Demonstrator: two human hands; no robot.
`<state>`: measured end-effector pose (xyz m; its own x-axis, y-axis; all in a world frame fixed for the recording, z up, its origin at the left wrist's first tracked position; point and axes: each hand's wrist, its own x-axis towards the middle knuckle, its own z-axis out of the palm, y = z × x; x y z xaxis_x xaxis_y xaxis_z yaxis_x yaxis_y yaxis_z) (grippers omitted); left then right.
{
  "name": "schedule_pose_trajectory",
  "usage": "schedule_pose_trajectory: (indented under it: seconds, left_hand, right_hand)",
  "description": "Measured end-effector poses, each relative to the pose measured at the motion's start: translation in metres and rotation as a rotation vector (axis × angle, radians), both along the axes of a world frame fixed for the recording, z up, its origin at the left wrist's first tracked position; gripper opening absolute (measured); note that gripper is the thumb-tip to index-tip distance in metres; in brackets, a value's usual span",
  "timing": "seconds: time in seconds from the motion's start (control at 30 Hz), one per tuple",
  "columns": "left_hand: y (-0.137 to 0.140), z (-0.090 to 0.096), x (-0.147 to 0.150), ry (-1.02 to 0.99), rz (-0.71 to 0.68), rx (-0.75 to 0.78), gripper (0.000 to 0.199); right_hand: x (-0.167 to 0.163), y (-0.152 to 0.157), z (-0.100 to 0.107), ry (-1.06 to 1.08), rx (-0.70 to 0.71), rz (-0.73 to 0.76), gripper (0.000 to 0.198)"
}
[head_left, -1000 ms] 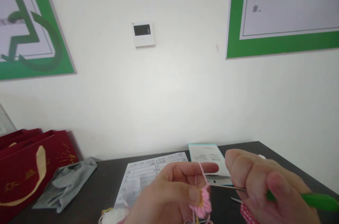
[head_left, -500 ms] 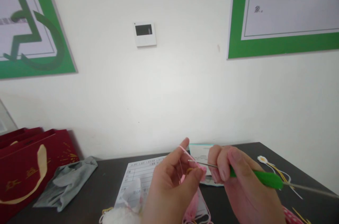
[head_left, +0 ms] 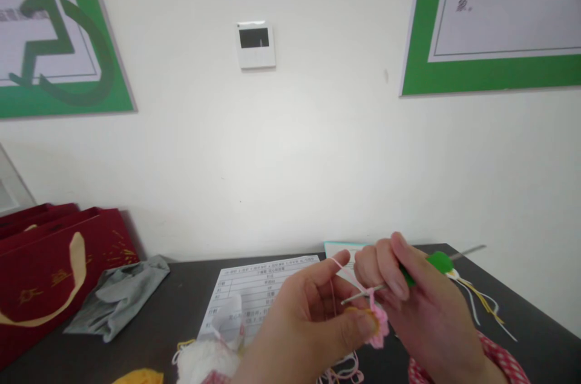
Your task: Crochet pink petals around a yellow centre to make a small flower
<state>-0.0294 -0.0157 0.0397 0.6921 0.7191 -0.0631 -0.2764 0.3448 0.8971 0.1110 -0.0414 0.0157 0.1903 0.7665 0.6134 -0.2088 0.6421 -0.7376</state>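
My left hand (head_left: 313, 311) pinches a small pink crochet piece (head_left: 379, 328) with an orange-yellow centre between thumb and fingers. A strand of pink yarn (head_left: 338, 263) runs over its raised index finger. My right hand (head_left: 408, 287) is wrapped round the green handle (head_left: 439, 261) of a crochet hook. The hook's thin metal shaft (head_left: 363, 295) points left, just above the crochet piece, with a pink loop around it. Part of the handle is hidden behind my right fingers.
A printed sheet (head_left: 245, 287) lies under a white yarn ball (head_left: 206, 363). At left are a grey cloth (head_left: 122, 296) and dark red gift bags (head_left: 45, 269). A white-and-yellow crocheted flower with loose strands (head_left: 492, 305) lies at right, near the wall (head_left: 290, 160).
Both hands have shifted; the pink piece now shows more fully below my left thumb. The hook has tilted, its back end rising, and a pink loop is on its shaft. The view has moved slightly.
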Motion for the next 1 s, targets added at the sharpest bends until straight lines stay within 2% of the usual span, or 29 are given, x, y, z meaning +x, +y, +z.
schedule_pose_trajectory:
  seconds: [0.07, 0.13, 0.27, 0.43, 0.67, 0.87, 1.0]
  left_hand:
    - [-0.001, 0.001, -0.001, 0.011, -0.024, 0.009, 0.074]
    - [-0.001, 0.002, -0.002, 0.016, -0.044, 0.010, 0.073]
    - [0.000, 0.002, -0.003, 0.043, -0.062, 0.025, 0.070]
    - [0.001, -0.001, -0.004, 0.057, -0.034, 0.075, 0.071]
    - [-0.001, -0.003, -0.007, 0.074, 0.010, 0.117, 0.060]
    - [-0.006, 0.003, -0.005, 0.076, 0.107, 0.118, 0.054]
    - [-0.009, 0.002, -0.003, 0.075, 0.209, 0.120, 0.058]
  right_hand:
    - [0.003, 0.000, 0.003, 0.094, -0.121, 0.148, 0.061]
    - [0.007, -0.001, 0.004, 0.127, -0.169, 0.217, 0.062]
    - [0.015, -0.002, 0.004, 0.115, -0.176, 0.219, 0.061]
    - [0.019, -0.009, 0.010, 0.016, -0.120, 0.043, 0.062]
    - [0.018, -0.024, 0.012, -0.124, 0.009, -0.129, 0.060]
    - [0.016, -0.032, 0.011, -0.345, 0.123, -0.350, 0.052]
    - [0.013, -0.041, 0.009, -0.500, 0.232, -0.511, 0.045]
